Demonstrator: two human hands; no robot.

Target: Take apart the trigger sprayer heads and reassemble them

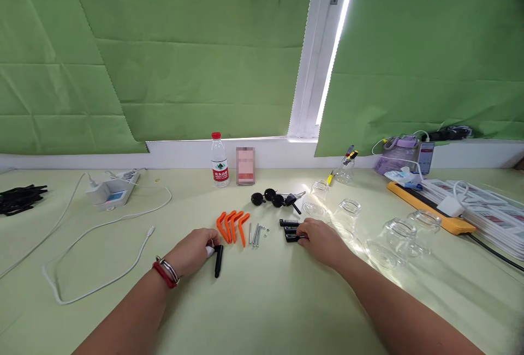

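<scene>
My left hand [195,250] rests on the pale green table [262,311], fingers curled round a small white piece that joins a black handle-like tool [218,260] lying on the table. My right hand [321,240] lies further right, its fingers closed on a small stack of black parts [290,230]. Between the hands lie several orange bent plastic pieces [232,226] and a few long metal screws [256,234]. Black round wheels [273,198] sit just beyond.
Several clear glass jars [399,235] stand at the right. A water bottle [220,161] and a small card stand sit by the wall. A white charger with a cable [111,193] lies left. A yellow-edged stack of flat packs [462,205] lies far right.
</scene>
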